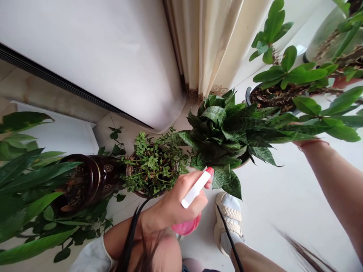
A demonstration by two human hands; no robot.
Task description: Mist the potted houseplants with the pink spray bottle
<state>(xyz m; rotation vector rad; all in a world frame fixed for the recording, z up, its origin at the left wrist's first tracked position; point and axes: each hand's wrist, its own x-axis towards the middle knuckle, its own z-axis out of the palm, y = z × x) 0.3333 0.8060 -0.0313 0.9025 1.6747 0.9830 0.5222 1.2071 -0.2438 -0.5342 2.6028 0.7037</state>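
My left hand (185, 196) is closed round a spray bottle, just in front of a leafy snake plant (224, 124). The white spray head (195, 190) has a red nozzle (210, 171), pointing up and right toward the leaves. Below the hand shows part of the pink bottle body (186, 226). My right hand (301, 140) is at the right side of the snake plant, mostly covered by its leaf tips, so its fingers are hidden. A thin red string circles that wrist.
A small-leaved potted plant (153, 162) and a dark brown glazed pot (106, 172) stand at left. A thorny plant (295, 75) grows at upper right. A large white appliance (113, 56) and a cream curtain (215, 41) are behind. My shoe (229, 217) rests on the floor.
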